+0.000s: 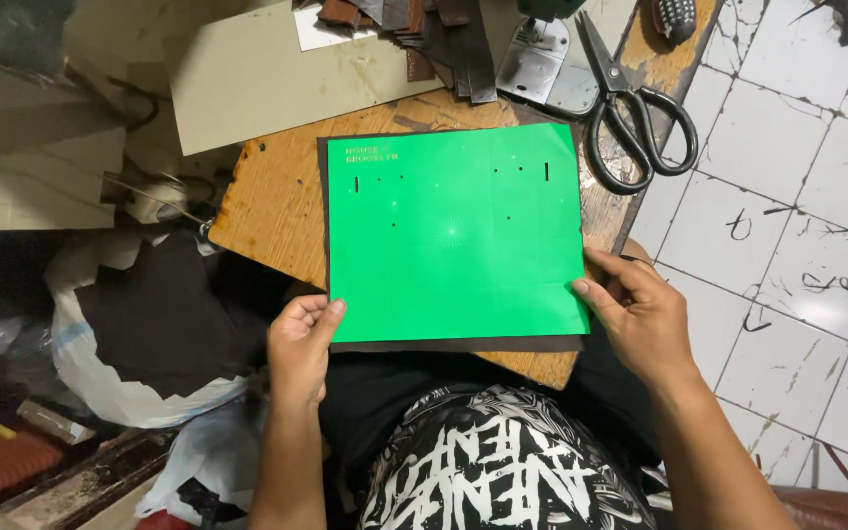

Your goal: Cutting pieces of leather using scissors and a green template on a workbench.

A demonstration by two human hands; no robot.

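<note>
The left hand (298, 339) and right hand (640, 309) are placed at the near corners of the green template (453, 231), each pinching its edge. The template is laid flat on a dark leather sheet (453, 344) on the wooden board (272, 201), its long axis running left to right between both hands, equally near.

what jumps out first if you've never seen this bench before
The bright green sheet dominates the middle, lying on a dark sheet that shows along its left and near edges, on a worn wooden board. The left hand pinches its near left corner and the right hand grips its right edge. Big black scissors lie beyond it on the right, next to the white tiled floor.
</note>
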